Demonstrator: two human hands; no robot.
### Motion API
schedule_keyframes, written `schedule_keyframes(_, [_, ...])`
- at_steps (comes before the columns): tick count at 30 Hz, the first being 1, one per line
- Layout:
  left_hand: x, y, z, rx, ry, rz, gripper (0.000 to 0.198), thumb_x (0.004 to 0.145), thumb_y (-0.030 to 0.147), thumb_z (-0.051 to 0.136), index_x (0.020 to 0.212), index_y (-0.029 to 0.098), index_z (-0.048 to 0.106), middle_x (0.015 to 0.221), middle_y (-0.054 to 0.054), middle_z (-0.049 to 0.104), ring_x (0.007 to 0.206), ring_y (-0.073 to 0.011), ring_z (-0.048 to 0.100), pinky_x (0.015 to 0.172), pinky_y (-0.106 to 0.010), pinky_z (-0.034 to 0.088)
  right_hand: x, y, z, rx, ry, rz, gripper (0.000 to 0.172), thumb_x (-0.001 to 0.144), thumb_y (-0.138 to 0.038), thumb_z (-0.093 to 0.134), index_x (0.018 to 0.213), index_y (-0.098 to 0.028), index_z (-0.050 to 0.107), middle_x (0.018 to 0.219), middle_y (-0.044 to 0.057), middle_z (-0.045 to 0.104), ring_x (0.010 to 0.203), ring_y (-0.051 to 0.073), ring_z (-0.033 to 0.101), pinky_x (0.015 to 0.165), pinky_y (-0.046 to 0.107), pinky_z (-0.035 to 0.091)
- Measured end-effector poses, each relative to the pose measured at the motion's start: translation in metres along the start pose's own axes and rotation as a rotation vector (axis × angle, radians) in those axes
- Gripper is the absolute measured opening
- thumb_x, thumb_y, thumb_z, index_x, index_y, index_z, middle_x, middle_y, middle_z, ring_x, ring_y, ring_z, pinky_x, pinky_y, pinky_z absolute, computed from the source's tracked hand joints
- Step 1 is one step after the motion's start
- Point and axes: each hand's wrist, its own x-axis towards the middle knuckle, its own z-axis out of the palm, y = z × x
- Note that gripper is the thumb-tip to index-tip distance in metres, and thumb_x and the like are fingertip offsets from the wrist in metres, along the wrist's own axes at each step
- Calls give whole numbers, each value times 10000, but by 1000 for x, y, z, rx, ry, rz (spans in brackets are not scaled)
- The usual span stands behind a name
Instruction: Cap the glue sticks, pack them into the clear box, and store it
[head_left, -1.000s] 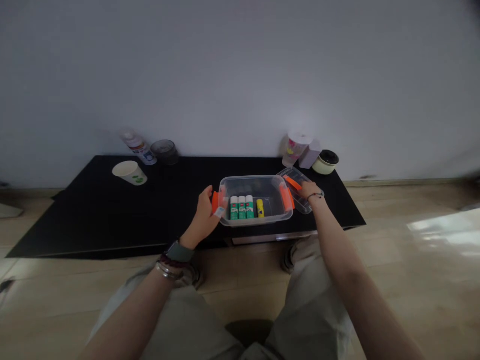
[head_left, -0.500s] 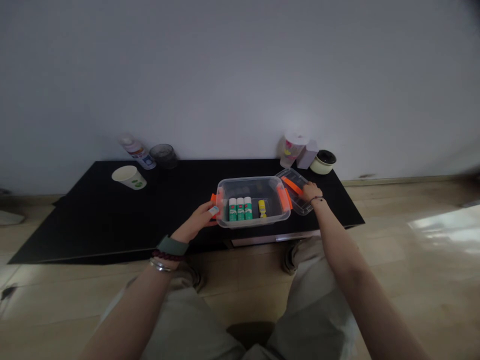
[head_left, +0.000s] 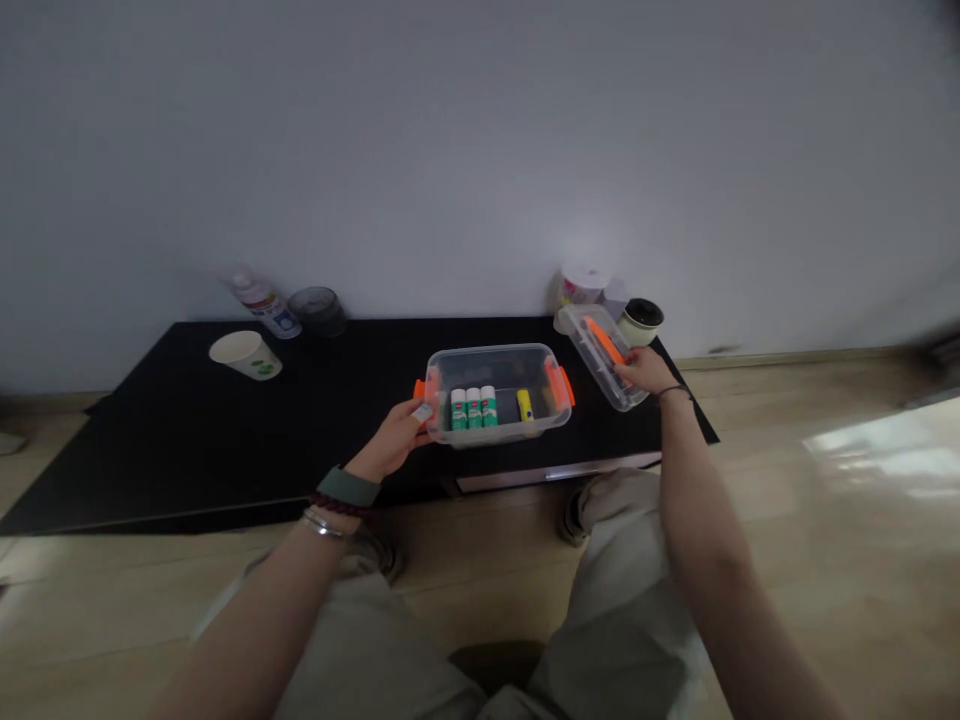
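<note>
- Head view: my left hand (head_left: 395, 437) pinches the left orange clip end of the clear box (head_left: 519, 368), which sits on the black tabletop (head_left: 345, 400); best kept firm so the green tubes (head_left: 474, 410) and yellow stick (head_left: 525, 406) inside don't tip.
- Same view: my right hand (head_left: 646, 370) grips the lid (head_left: 592, 357) beside its orange handle (head_left: 604, 341) (can't tell if it's fully off the table); a steady wrist should spare the cream pot (head_left: 639, 330) close behind.

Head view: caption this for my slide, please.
Left hand holding a box with three green sticks and a yellow one inside, right hand holding a lid.
</note>
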Motion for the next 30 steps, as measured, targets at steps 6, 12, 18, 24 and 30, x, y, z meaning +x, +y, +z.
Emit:
schedule_keyframes(6, [8, 1, -4, 36, -5, 47, 284, 680, 297, 745, 848, 163, 560, 752, 21, 618, 661, -112, 624, 634, -277, 585, -6, -29, -7, 605, 9, -324, 198, 707, -362, 653, 777, -181, 617, 1397, 120, 532, 1281, 274, 527, 1081, 418, 403])
schedule_keyframes(12, [9, 4, -1, 80, 16, 114, 458, 660, 409, 787, 954, 204, 503, 828, 35, 599, 681, -117, 621, 606, -287, 578, -16, -77, 5, 782, -164, -526, 234, 658, -295, 715, 831, -197, 591, 1531, 121, 385, 1427, 277, 384, 1163, 436, 312])
schedule_keyframes(18, [10, 4, 1, 78, 0, 113, 468, 648, 445, 792, 950, 198, 535, 837, 18, 607, 690, -128, 622, 605, -284, 571, -22, -107, 17, 612, -177, -615, 226, 641, -243, 697, 838, -189, 601, 1511, 140, 442, 1410, 309, 408, 1167, 468, 279])
schedule_keyframes(24, [13, 3, 0, -8, 0, 72, 368, 730, 449, 723, 949, 198, 567, 832, -12, 644, 694, -153, 640, 585, -302, 589, -28, -130, 24, 413, -216, -614, 227, 654, -265, 691, 852, -209, 595, 1535, 126, 435, 1473, 341, 306, 1167, 644, 100])
schedule_keyframes(30, [17, 3, 0, -25, 19, 49, 334, 801, 491, 649, 959, 207, 570, 816, -7, 637, 695, -160, 631, 595, -323, 595, -30, -143, 35, 266, -199, -636, 267, 659, -242, 692, 920, -216, 645, 1534, 106, 447, 1513, 338, 205, 1157, 670, -32])
